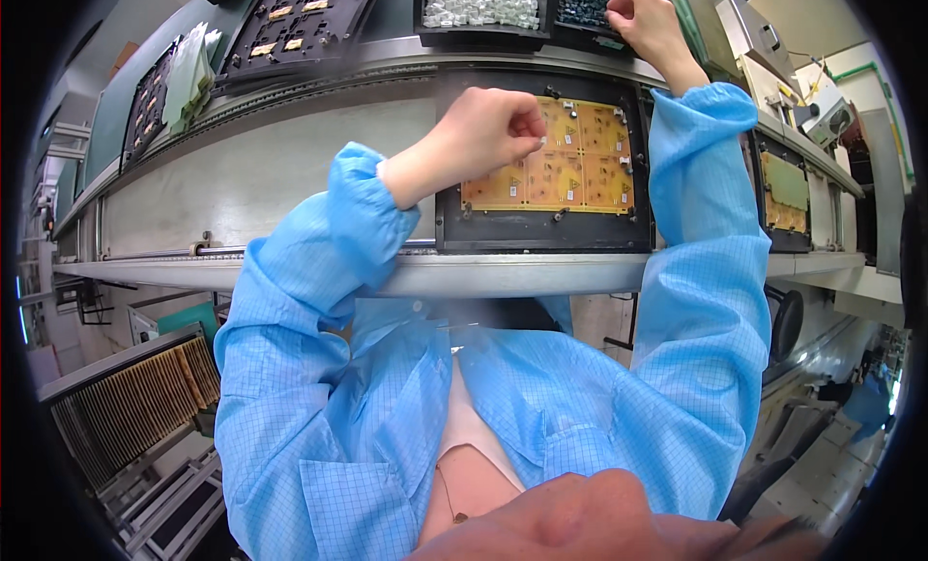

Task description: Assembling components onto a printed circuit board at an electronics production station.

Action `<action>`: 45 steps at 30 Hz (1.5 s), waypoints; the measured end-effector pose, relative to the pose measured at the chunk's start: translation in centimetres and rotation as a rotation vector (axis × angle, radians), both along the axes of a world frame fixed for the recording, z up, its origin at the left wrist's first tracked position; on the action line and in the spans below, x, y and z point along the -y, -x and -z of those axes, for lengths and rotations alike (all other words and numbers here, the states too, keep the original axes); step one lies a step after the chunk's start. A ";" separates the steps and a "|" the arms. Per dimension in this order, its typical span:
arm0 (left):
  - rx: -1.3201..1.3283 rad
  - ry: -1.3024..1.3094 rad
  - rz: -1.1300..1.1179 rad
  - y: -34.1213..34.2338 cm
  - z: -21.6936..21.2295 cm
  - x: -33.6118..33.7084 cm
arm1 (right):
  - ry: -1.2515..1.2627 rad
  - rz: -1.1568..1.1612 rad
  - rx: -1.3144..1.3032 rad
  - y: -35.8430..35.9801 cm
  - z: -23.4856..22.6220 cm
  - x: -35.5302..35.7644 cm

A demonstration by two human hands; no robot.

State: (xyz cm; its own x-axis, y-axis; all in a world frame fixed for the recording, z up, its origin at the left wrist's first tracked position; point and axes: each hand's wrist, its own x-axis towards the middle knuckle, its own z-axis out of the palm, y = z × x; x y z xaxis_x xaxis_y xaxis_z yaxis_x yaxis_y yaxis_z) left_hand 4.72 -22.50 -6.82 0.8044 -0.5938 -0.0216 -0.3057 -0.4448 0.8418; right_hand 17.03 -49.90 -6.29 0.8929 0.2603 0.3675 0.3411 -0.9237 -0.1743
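My left hand (488,131) is closed in a pinch over a panel of yellow circuit boards (493,192). A small white component (543,142) shows at its fingertips, just above the panel. The panel lies in a black carrier frame (541,234) with small clamps around its edge, and some small parts stand on the boards. My right hand (650,25) reaches to a black bin of small dark components (583,2). Its fingers are pinched together at the bin's right side, and whatever is between them is hidden. Left of that bin stands a black bin of white components (480,4).
Carrier and panel rest on a conveyor with a metal front rail (512,274). Another carrier with a panel (785,189) sits to the right. Black trays (290,39) and green sheets (189,83) occupy the far left shelf. A rack of boards (135,406) stands at lower left.
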 end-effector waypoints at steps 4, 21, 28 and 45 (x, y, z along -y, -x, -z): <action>0.305 -0.069 0.072 -0.6 2.4 2.7 | -0.421 -0.012 -0.090 6.1 -0.9 -1.7; 0.415 -0.563 0.140 -0.3 1.2 7.0 | -0.731 -0.010 -0.198 13.8 2.7 -0.6; 0.472 -0.602 0.249 0.1 0.0 7.5 | -0.774 -0.019 -0.188 13.9 3.3 -0.7; 0.962 -0.822 -0.294 -11.4 0.7 -1.5 | -1.123 -0.097 -0.722 18.6 2.4 0.2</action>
